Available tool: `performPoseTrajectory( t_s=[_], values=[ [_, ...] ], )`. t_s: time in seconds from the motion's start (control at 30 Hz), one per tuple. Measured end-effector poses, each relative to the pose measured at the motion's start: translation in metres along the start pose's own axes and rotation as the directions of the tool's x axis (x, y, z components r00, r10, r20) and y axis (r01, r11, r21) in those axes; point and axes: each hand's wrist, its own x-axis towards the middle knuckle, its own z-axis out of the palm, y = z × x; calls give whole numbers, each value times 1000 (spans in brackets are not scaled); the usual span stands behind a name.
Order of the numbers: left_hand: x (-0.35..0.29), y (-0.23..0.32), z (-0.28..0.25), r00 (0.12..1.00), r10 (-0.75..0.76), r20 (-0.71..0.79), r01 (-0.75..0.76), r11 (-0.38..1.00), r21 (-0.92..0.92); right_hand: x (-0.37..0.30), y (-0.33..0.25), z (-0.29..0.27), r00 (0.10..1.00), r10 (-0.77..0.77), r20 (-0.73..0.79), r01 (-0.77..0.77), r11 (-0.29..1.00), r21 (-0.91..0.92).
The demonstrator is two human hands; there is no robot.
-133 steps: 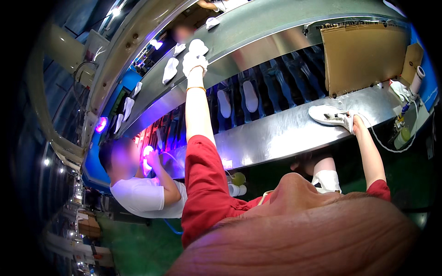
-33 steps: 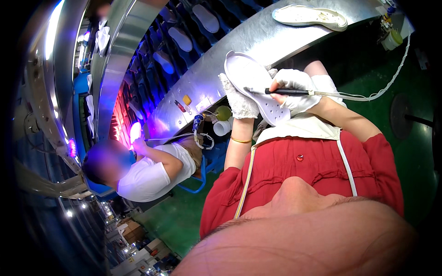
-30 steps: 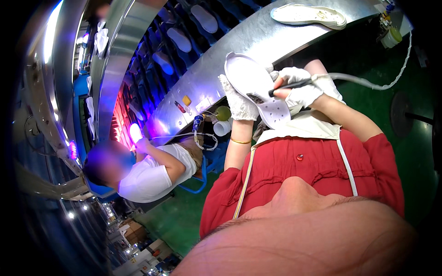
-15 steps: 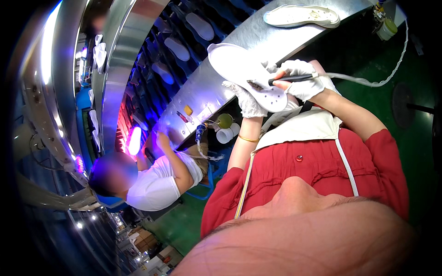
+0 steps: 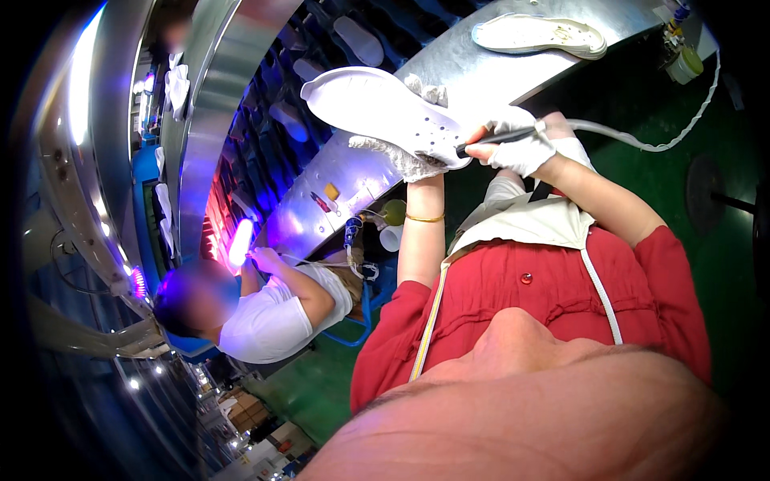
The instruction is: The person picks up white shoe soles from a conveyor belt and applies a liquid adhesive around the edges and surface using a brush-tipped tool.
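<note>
A white shoe sole (image 5: 361, 100), dotted with small holes toward its near end, lies across my left hand (image 5: 405, 160). That hand wears a white knit glove, and its fingers wrap the sole from below and at its far edge. In my right hand (image 5: 517, 144), gloved with some fingertips bare, is a slim black brush (image 5: 462, 151) fed by a clear hose (image 5: 609, 133). The brush's dark tip meets the sole's near end, beside the holes. To the right on the metal bench (image 5: 473, 72) rests a white shoe (image 5: 541, 36).
Beyond the bench, several soles (image 5: 358, 42) lie on a dark rack. A co-worker (image 5: 277, 321) sits at the left, holding a brightly lit sole (image 5: 240, 242). A yellow block (image 5: 332, 191) and white cup (image 5: 391, 238) are between us. A pedestal (image 5: 706, 188) stands right.
My left hand has carried the sole leftward and turned it flatter. The brush tip has moved to the sole's near end. The co-worker's hands have shifted near the lit sole.
</note>
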Motion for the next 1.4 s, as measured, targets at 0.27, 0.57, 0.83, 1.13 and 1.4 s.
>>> performPoseTrajectory(
  t_s=[0.27, 0.57, 0.83, 1.13, 1.4],
  values=[
    [11, 10, 34, 997, -5, 79, 3, 1000, 27, 11, 12, -11, 997, -48, -58, 63, 953, 295],
    [25, 24, 24, 964, -167, 206, 157, 985, 64, 18, 17, -24, 983, 143, 115, -183, 718, 672],
    [33, 34, 41, 954, -300, 9, 246, 798, 550, 16, -2, -21, 988, -128, 84, 138, 981, -133],
    [47, 35, 35, 862, -486, -141, 462, 641, 614, 32, 6, -36, 923, 270, 274, -320, 934, 156],
    [68, 26, 19, 796, -480, -369, 591, 484, 645, 29, -1, -28, 975, 15, 222, 34, 976, -214]
  ],
)
